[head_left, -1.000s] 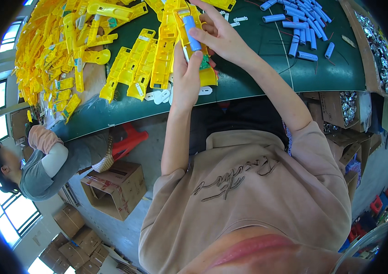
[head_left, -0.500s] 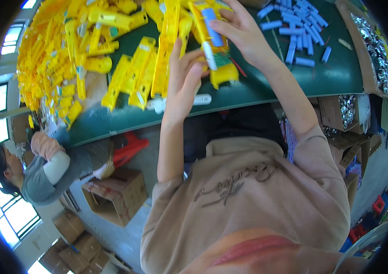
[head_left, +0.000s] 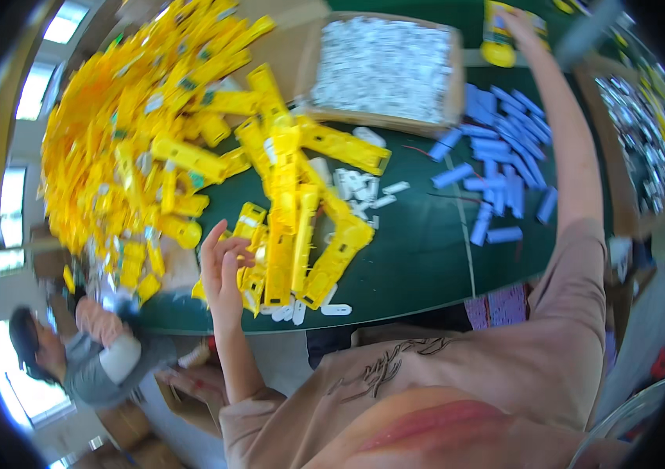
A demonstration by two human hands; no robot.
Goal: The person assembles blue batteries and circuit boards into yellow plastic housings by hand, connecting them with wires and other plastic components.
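My right arm stretches to the far right, where my right hand (head_left: 518, 25) grips a yellow plastic casing (head_left: 498, 48); more yellow shows just beside it, partly covered by the hand. My left hand (head_left: 227, 270) hovers at the near edge of the loose yellow casings (head_left: 281, 258), its fingers loosely bent and apart, with nothing visible in them. Several of these long casings lie crisscrossed in front of me. Small white plastic pieces (head_left: 357, 187) lie beside them, and a few white oval pieces (head_left: 336, 309) rest by the table's near edge.
A large heap of yellow casings (head_left: 137, 117) fills the left side. Behind stands a cardboard box of small white parts (head_left: 383, 66). Blue cylinders with wires (head_left: 504, 148) lie on the green table (head_left: 418, 258). At right is a box of shiny metal parts (head_left: 628, 133). Another person (head_left: 98, 359) sits at left.
My right hand has moved from the blue cylinder and yellow casing in front of me to the far right. My left hand has come away from that casing, leftward. The view has shifted, showing more of the table.
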